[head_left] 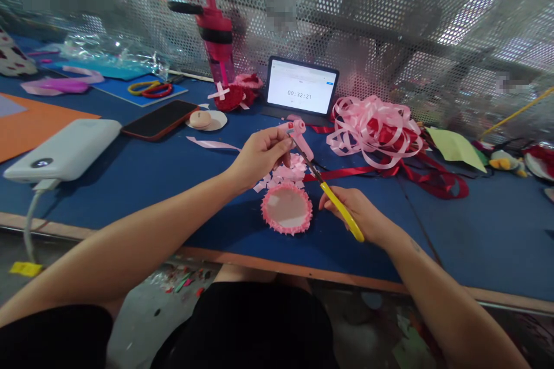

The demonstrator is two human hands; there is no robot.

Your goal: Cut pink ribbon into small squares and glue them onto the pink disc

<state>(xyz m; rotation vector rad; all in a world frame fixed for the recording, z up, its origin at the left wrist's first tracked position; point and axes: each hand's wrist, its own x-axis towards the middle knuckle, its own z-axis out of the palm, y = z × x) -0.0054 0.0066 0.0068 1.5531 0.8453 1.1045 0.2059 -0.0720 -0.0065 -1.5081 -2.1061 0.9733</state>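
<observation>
A short strip of pink ribbon (298, 130) is pinched between the thumb and fingers of the left hand (262, 153), raised above the blue table (173, 184) just in front of the tablet (302, 87). The right hand (357, 210) is closed around the yellow handles of the scissors (322, 184), whose blades slant up to meet the ribbon at the left fingertips; whether the blades are parted or shut cannot be made out. Directly below lies a round disc edged with pink ruffle (286, 207), and behind it a small heap of cut pink ribbon pieces (283, 174). To the right sits a loose tangle of pink and red ribbon (376, 132); to the left a phone (159, 119), a white power bank (64, 150) and a pink bottle (217, 37). The blades work very close to the thumb, so a nick looks possible if the hand drifts. The strip is short and slick, so it could twist and give a crooked cut, or the cut piece could drop off the table edge
</observation>
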